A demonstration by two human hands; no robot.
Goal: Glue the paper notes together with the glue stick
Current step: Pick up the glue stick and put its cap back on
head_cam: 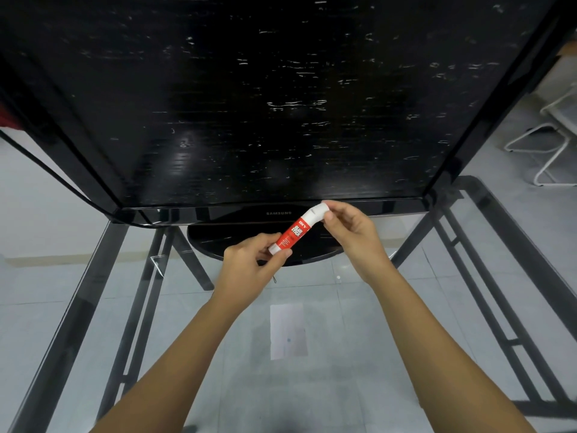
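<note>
Red-and-white plastic glue stick [292, 234] mid-frame: base pinched in left grip [249, 264], white cap [318, 210] pinched in right grip [352, 229], above pale paper note [287, 331].

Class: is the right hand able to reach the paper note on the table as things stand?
Probably yes: nothing covers the paper note, but the right hand is pinching the glue stick cap.

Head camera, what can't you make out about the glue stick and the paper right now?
Head view: whether the cap is loose from the glue stick; the right hand covers part of it.
Head view: the stick's bottom end, wrapped by the left hand.
Head view: whether the paper note is one sheet or several; too pale against the glass table.
</note>
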